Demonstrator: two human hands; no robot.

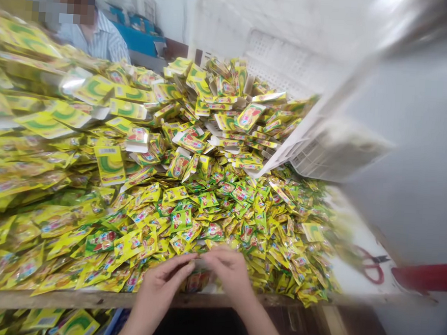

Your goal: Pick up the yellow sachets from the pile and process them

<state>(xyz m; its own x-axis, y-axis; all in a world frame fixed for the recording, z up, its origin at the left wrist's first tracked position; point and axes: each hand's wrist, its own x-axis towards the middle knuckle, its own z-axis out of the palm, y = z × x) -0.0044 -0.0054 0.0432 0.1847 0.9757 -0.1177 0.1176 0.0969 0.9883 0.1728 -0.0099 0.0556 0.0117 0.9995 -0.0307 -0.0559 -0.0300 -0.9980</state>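
Observation:
My left hand [166, 281] and my right hand [231, 274] meet at the table's front edge, fingers pinched together. Between them is a small printed carton [199, 280], with a pale flap at the top by the fingertips. My fingers and some blur hide much of it. Just beyond my hands lies a heap of small yellow and green sachets [181, 219]. Behind these, flat yellow cartons [249, 116] with fruit pictures are piled up, several with white end flaps open.
A white perforated crate [280, 64] tips over the carton pile. Red-handled scissors [373, 267] lie at the right, near a red bar [426, 277]. Another person [102, 36] sits across the pile. More cartons [78, 326] are below the table's wooden edge [95, 298].

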